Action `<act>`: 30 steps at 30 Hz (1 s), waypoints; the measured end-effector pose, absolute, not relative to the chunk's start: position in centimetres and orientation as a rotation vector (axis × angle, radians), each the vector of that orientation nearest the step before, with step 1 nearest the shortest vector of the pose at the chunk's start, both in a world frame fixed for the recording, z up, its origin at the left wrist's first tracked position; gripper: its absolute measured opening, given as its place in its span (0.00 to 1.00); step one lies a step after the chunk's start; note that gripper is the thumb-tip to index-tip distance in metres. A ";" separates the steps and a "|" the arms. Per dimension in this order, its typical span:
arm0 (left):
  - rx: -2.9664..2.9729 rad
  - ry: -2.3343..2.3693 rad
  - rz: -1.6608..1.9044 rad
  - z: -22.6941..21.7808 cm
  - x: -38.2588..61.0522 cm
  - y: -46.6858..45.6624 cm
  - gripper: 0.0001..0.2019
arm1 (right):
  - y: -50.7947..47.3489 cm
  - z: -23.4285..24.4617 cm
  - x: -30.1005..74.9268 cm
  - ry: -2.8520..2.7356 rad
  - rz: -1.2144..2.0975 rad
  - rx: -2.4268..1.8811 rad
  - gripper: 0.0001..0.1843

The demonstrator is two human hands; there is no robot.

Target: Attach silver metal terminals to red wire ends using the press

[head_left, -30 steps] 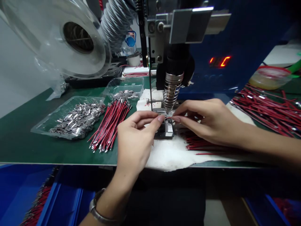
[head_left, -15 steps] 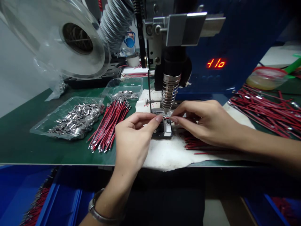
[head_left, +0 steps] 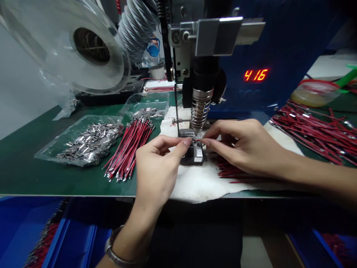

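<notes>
Both my hands meet at the small metal fixture (head_left: 198, 153) below the spring-wrapped tip (head_left: 200, 109) of the machine. My left hand (head_left: 158, 163) is closed in a pinch at the fixture's left side; what lies between its thumb and finger is hidden. From the right, my right hand (head_left: 245, 145) pinches a thin red wire (head_left: 196, 140), which shows as a short stretch between the two sets of fingertips. Under my right hand lies a bundle of red and black wires (head_left: 230, 172) on a white cloth (head_left: 195, 184).
On the left are a clear tray (head_left: 46, 154) of small metal parts, a second clear tray (head_left: 164, 98) and a wire bundle (head_left: 129, 149). More wires (head_left: 320, 130) lie right, near a tub (head_left: 315, 95). Blue bins (head_left: 75, 238) sit below the table edge. A lit display (head_left: 256, 75) reads 416.
The red digits on the display have changed and now read 416. My hands keep the same pinch at the fixture, with only a tiny shift; the view has moved slightly.
</notes>
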State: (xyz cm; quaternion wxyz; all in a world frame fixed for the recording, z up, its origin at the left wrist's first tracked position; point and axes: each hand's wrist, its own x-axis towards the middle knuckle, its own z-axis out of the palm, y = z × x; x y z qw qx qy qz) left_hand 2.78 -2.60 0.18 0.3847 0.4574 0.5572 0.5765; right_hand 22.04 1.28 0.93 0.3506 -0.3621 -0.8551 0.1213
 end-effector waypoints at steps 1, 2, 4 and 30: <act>1.168 1.412 1.466 0.1 2.7 -2.6 0.08 | 1.3 0.9 22.0 -2.216 0.316 -0.941 0.05; 1.174 1.406 1.463 0.0 2.7 -2.5 0.09 | 1.3 0.9 22.0 -2.217 0.317 -0.945 0.05; 1.191 1.400 1.457 -0.2 2.5 -2.5 0.09 | 1.3 0.9 22.0 -2.223 0.320 -0.950 0.05; 1.187 1.390 1.465 -0.3 2.4 -2.6 0.12 | 1.3 0.9 22.1 -2.237 0.274 -0.945 0.05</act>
